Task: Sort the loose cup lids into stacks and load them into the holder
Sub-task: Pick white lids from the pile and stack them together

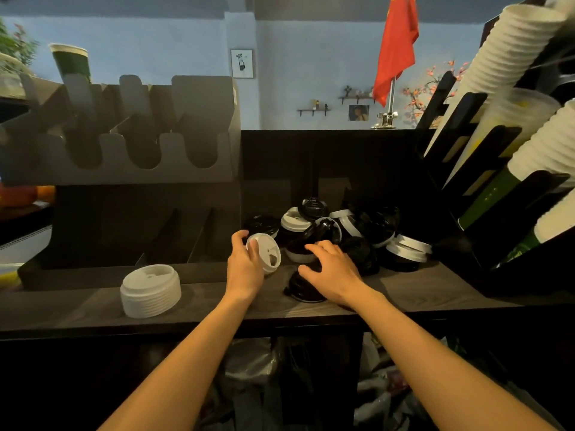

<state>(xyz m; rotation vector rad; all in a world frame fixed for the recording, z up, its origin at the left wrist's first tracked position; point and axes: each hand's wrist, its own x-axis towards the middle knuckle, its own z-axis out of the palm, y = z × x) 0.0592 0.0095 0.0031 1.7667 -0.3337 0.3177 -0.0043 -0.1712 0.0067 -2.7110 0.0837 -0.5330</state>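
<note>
Now | left hand (pixel 244 265) holds white lid (pixel 266 251) | right hand (pixel 331 273) over black lid (pixel 302 290)

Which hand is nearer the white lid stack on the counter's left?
Left. The left hand, gripping a single white lid, is right of the white lid stack; the right hand is farther right, over a black lid.

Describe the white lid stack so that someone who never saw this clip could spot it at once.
Look at the dark counter, in front of the slotted holder on its left. The white stack stands there alone, left of the left hand. Unlike the jumbled black-and-white pile further right, it is a neat upright column of white lids only.
</note>
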